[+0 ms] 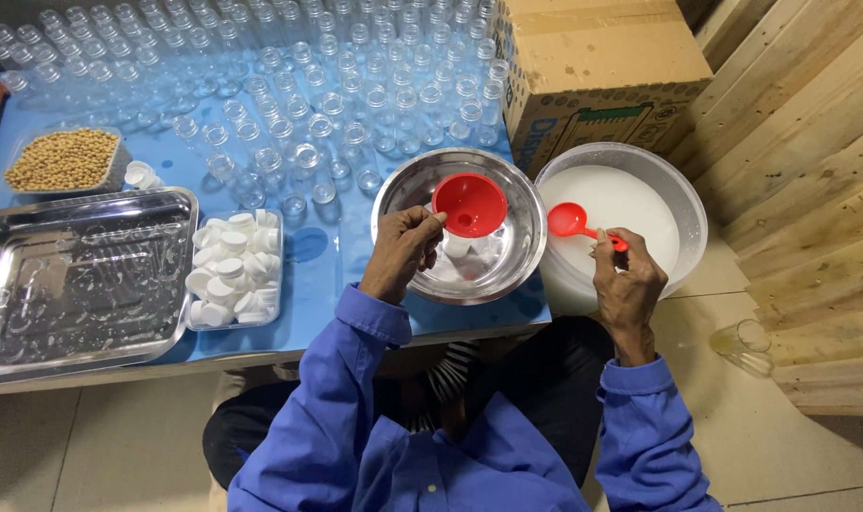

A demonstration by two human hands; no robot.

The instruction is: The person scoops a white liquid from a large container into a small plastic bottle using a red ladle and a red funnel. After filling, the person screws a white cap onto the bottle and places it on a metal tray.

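Early in the filling: left hand (400,251) fingers pinched on red funnel (469,205) over steel bowl (408,194), right hand (626,280) fingers closed on red scoop (571,221) above white tub (682,194); clear vials (303,156) beyond, empty.

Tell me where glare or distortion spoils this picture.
Head view: strong glare on the round steel bowl and the flat steel tray; wide-lens bending curves the blue table edge; the far clear plastic bottles look soft; the red funnel and red scoop stay sharp.
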